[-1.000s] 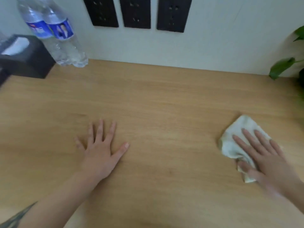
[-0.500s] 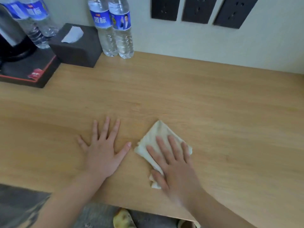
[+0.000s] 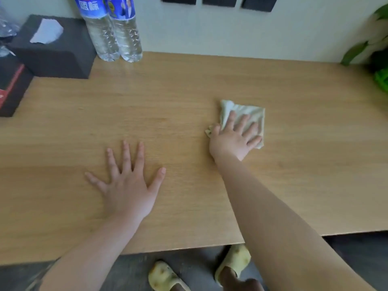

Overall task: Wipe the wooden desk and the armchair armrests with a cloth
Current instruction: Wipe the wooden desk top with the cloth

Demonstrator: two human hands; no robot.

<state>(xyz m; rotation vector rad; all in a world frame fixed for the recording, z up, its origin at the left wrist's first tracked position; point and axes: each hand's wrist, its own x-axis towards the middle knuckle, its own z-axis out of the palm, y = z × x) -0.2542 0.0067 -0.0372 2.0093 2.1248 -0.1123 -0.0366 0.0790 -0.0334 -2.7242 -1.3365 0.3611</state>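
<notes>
Light wooden desk [image 3: 189, 97] mid-wipe: right hand [image 3: 233, 139] flat on crumpled pale cloth [image 3: 252, 114], left hand [image 3: 128, 183] spread, bracing; next, probably sweep unwiped wood beyond fingertips.

The wooden tabletop [image 3: 189, 91] carries two water bottles [image 3: 113, 32] and a black tissue box [image 3: 54, 53] at its back left, a pale cloth [image 3: 243, 116] right of the middle, and a dark tray [image 3: 10, 87] at the left edge.

On the wooden bench [image 3: 189, 91], the right hand [image 3: 233, 139] presses flat on a pale cloth [image 3: 249, 111], fingers spread. The left hand [image 3: 128, 185] lies flat, nearer the bench's front edge than the cloth. Far left of the cloth, two water bottles [image 3: 114, 32] stand beside a black tissue box [image 3: 54, 51].
</notes>
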